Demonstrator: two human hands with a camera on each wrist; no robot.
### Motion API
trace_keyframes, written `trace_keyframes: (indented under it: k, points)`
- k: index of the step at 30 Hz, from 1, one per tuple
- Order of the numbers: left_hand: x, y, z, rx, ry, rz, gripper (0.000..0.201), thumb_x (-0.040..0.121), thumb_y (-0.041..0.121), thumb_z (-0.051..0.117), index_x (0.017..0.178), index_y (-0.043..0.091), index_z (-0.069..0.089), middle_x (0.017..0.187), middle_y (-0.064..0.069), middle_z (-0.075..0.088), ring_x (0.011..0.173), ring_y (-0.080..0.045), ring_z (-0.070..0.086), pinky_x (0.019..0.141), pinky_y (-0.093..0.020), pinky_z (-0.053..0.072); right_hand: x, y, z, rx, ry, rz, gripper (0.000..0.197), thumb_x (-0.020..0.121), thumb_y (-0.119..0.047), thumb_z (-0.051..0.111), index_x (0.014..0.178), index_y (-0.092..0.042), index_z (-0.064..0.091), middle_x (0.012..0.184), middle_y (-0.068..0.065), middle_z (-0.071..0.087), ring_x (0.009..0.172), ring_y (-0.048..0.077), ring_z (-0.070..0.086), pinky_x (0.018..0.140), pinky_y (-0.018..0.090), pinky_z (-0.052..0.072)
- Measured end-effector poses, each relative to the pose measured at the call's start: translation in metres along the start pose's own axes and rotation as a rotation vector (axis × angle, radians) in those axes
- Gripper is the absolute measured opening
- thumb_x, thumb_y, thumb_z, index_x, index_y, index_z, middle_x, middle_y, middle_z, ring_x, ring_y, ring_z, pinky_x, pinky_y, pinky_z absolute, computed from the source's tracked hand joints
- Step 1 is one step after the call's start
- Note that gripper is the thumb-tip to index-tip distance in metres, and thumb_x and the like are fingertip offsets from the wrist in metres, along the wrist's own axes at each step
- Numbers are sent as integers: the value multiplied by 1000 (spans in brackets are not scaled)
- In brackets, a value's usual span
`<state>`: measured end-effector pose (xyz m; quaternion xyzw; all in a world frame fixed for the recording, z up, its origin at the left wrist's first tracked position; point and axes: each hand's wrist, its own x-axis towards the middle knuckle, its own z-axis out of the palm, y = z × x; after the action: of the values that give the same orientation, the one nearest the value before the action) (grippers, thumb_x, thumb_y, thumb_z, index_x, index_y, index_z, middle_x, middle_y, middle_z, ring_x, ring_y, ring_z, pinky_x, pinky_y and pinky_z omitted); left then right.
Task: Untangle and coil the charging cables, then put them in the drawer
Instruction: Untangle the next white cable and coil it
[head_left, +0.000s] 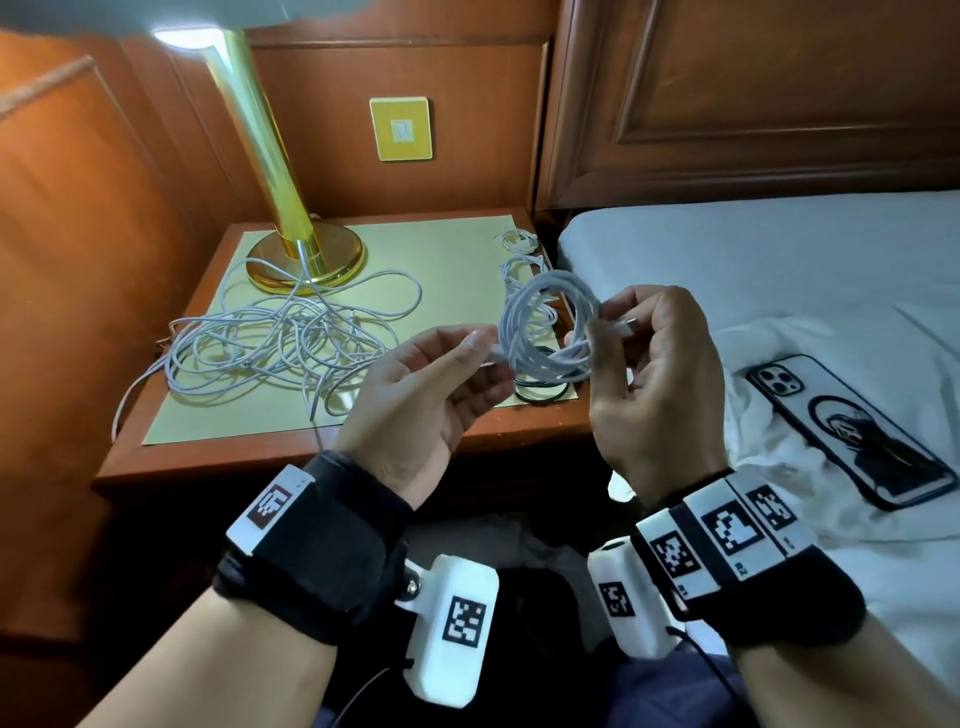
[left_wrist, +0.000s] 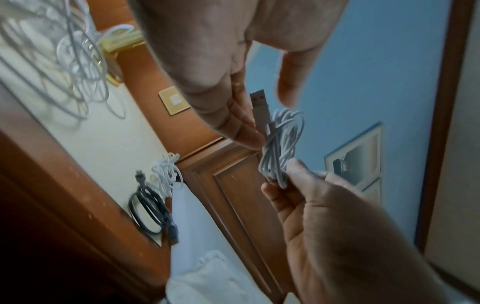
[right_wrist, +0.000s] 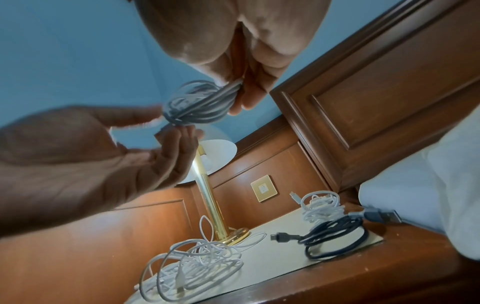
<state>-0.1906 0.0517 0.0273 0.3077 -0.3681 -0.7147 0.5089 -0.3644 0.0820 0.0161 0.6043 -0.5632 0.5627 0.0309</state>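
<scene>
My right hand grips a coiled white cable in the air over the nightstand's front right corner. From the right wrist the coil hangs from my curled fingers. My left hand reaches the coil's left side with straight fingers lying along its USB plug, thumb held apart. A tangle of white cables lies by the lamp base. A coiled black cable and a small white bundle sit at the nightstand's right edge. No drawer is in view.
A brass lamp stands at the back of the wooden nightstand. The bed with white sheets is on the right, with a phone lying face down on it. Wood panelling and a wall switch are behind.
</scene>
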Motion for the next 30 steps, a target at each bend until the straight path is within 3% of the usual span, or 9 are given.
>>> trace_keyframes:
  k: [3, 7, 10, 12, 14, 16, 20, 27, 30]
  points:
    - [-1, -1, -3, 204, -35, 58, 29, 76, 26, 82, 98, 9, 75, 82, -5, 71, 70, -15, 63, 68, -26, 58, 0, -4, 0, -8, -45, -69, 13, 93, -8, 64, 91, -1, 53, 96, 8, 59, 83, 12, 51, 75, 8, 38]
    - [0, 1, -12, 415, -64, 134, 26, 77, 33, 84, 95, 14, 80, 97, -15, 76, 82, -19, 68, 77, -31, 57, 2, -1, 1, -43, -67, -99, 17, 93, -9, 67, 88, 3, 55, 95, 12, 59, 84, 10, 49, 76, 7, 37]
    - [0, -2, -14, 511, -43, 158, 24, 77, 34, 78, 92, 15, 78, 89, -10, 76, 76, -18, 67, 81, -38, 57, 2, 0, 4, -23, -72, -61, 20, 94, -16, 69, 91, 0, 57, 103, 9, 63, 85, 11, 58, 74, 13, 47]
    - [1, -5, -14, 540, -36, 162, 17, 80, 32, 75, 87, 17, 74, 79, -7, 72, 72, -17, 66, 81, -40, 57, 1, -8, 3, 32, -78, 125, 19, 95, -26, 68, 95, -10, 59, 102, -1, 68, 81, 10, 67, 69, 18, 52]
    - [4, -6, -13, 547, -12, 179, 8, 88, 24, 73, 84, 18, 70, 74, -4, 69, 70, -17, 65, 77, -38, 57, 1, -15, 2, 68, -94, 369, 21, 95, -36, 65, 90, -16, 60, 84, -9, 71, 72, 5, 67, 65, 23, 52]
    - [6, -5, -12, 547, 17, 206, 9, 94, 14, 67, 85, 17, 67, 71, -1, 67, 69, -16, 65, 73, -35, 55, 4, -23, 1, 278, -85, 595, 24, 97, -34, 63, 87, -13, 61, 73, -2, 73, 70, 11, 70, 68, 27, 56]
    - [8, -4, -10, 519, 26, 230, 10, 96, 9, 63, 87, 13, 65, 68, 1, 64, 67, -17, 62, 70, -31, 54, 7, -30, 4, 921, -52, 995, 23, 101, -22, 55, 94, -2, 63, 83, 14, 76, 77, 23, 74, 74, 32, 62]
    - [3, -6, -9, 741, -74, 369, 4, 96, 15, 64, 93, 15, 65, 82, -11, 68, 71, -20, 64, 74, -39, 59, 10, -18, 2, 1072, -185, 1277, 21, 98, -19, 59, 86, -6, 69, 72, 6, 71, 56, 11, 69, 52, 20, 56]
    - [2, -4, -12, 845, -116, 448, 14, 93, 35, 62, 97, 21, 64, 87, -6, 68, 78, -30, 64, 76, -53, 55, 10, -13, 0, 1096, -263, 1294, 19, 96, -16, 62, 105, -1, 70, 86, 10, 69, 67, 14, 68, 56, 21, 58]
